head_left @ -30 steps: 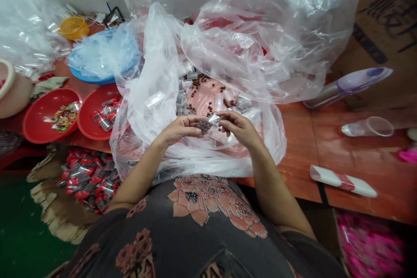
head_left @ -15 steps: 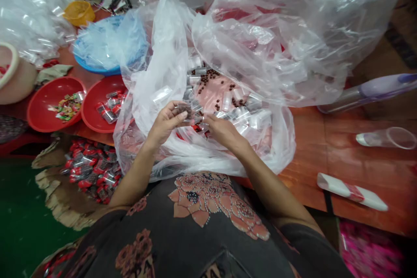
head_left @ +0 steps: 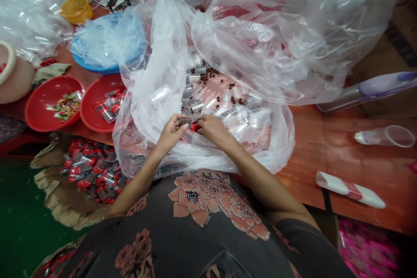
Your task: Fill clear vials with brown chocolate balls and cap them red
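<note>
Close to the front of a wide plastic bag (head_left: 169, 152), my left hand (head_left: 172, 134) grips a small clear plastic jar (head_left: 186, 120) between thumb and fingers. Its contents look dark. My right hand (head_left: 215, 131) is closed just to the right, its fingertips curled by the jar. They hide whatever they pinch. A bit of red (head_left: 194, 127), like a cap, shows between the two hands. Beyond them lie dark-filled jars (head_left: 196, 105), empty clear jars (head_left: 241, 115) and loose brown balls (head_left: 210, 74).
On the left are two red bowls (head_left: 35, 110), one with colourful bits, one with red-capped jars (head_left: 106, 112). A blue basin (head_left: 78, 63) stands behind them. Red-capped jars (head_left: 86, 160) fill a box below. A clear cup (head_left: 384, 136) and white packet (head_left: 350, 189) lie right.
My left hand has come down and slightly right with the jar, turning it lower. My right hand has shifted slightly left, so the two hands' fingertips are closer together.
</note>
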`<state>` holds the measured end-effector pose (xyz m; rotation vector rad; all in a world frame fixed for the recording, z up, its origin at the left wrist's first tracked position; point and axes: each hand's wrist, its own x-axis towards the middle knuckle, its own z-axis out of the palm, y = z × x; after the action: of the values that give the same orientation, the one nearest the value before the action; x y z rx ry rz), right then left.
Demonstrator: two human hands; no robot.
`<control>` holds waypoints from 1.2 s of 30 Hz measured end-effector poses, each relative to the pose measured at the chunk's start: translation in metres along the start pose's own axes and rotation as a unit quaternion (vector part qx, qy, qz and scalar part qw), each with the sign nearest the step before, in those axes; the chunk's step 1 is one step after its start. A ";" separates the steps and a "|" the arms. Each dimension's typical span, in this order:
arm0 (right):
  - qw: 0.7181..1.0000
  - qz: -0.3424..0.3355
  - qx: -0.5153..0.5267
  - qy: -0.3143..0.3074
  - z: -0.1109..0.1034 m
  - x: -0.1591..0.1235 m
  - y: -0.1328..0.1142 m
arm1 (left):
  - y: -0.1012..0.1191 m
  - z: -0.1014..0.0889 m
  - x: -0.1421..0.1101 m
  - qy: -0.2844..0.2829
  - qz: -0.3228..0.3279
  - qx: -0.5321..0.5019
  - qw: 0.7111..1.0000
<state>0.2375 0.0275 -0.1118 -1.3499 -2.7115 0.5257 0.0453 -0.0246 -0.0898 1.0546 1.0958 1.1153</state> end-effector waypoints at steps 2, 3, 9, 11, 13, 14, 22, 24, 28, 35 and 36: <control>0.998 0.005 0.057 0.017 0.002 0.000 0.007 | 0.005 0.000 -0.004 0.024 0.014 -0.014 1.000; 0.995 0.011 0.096 0.032 0.003 -0.002 0.010 | 0.009 0.001 -0.007 0.031 0.016 -0.019 0.999; 0.893 0.057 0.420 0.154 -0.007 -0.034 0.017 | 0.020 0.010 -0.012 -0.006 -0.007 -0.010 1.000; 0.868 0.049 0.468 0.157 -0.018 -0.048 0.014 | 0.018 0.017 -0.010 -0.032 -0.011 -0.007 0.999; 0.863 0.046 0.479 0.154 -0.029 -0.060 0.009 | 0.016 0.026 -0.007 -0.060 -0.016 -0.012 0.998; 0.865 0.044 0.473 0.158 -0.034 -0.065 0.008 | 0.015 0.030 -0.006 -0.073 -0.019 -0.016 0.997; 0.894 0.018 0.341 0.291 -0.045 -0.087 0.001 | 0.023 0.056 -0.002 -0.134 -0.027 0.014 0.991; 0.899 0.008 0.296 0.323 -0.041 -0.090 0.002 | 0.026 0.060 -0.002 -0.141 -0.024 0.020 0.990; 0.913 -0.028 0.217 0.345 -0.033 -0.096 0.005 | 0.029 0.062 -0.002 -0.133 -0.009 0.053 0.990; 0.940 -0.031 0.148 0.305 -0.033 -0.095 0.001 | 0.027 0.063 -0.005 -0.126 0.014 0.081 0.989; 0.944 -0.032 0.136 0.299 -0.033 -0.094 0.000 | 0.026 0.064 -0.005 -0.123 0.017 0.076 0.989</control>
<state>0.3024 -0.0377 -0.0724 -1.1144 -2.0947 0.3830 0.1041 -0.0312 -0.0539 1.2978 0.9791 0.9095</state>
